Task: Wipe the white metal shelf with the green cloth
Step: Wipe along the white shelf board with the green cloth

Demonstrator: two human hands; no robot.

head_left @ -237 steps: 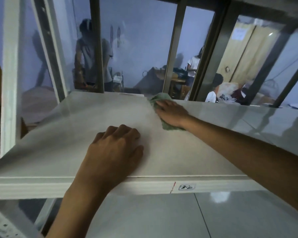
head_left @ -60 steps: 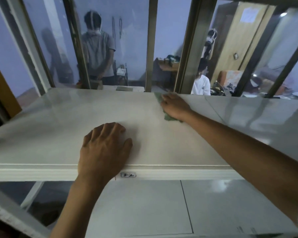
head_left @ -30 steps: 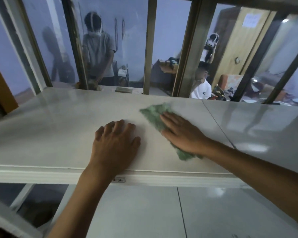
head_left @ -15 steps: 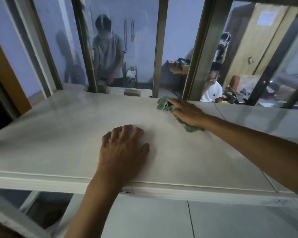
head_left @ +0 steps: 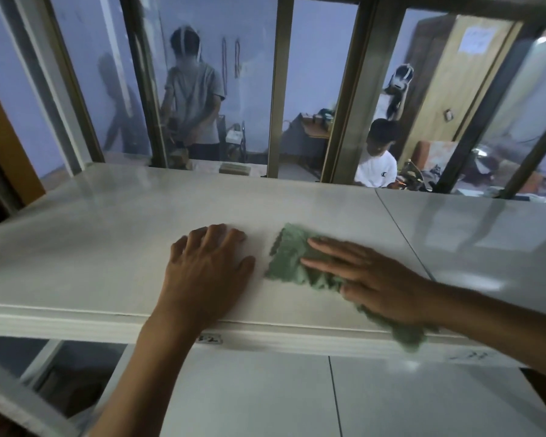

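Note:
The white metal shelf spans the view at chest height. My right hand lies flat, fingers straight, pressing the green cloth onto the shelf near its front edge. One corner of the cloth hangs over that front edge at the right. My left hand rests palm down on the shelf just left of the cloth, fingers slightly spread, holding nothing.
A seam splits the shelf from a second panel at the right. A lower shelf lies below. Metal uprights and glass stand behind the shelf. Beyond the glass are two persons, one standing, one seated.
My right hand has pulled the cloth from the shelf's far edge back toward the front edge, close to my left hand. The left hand has stayed in place.

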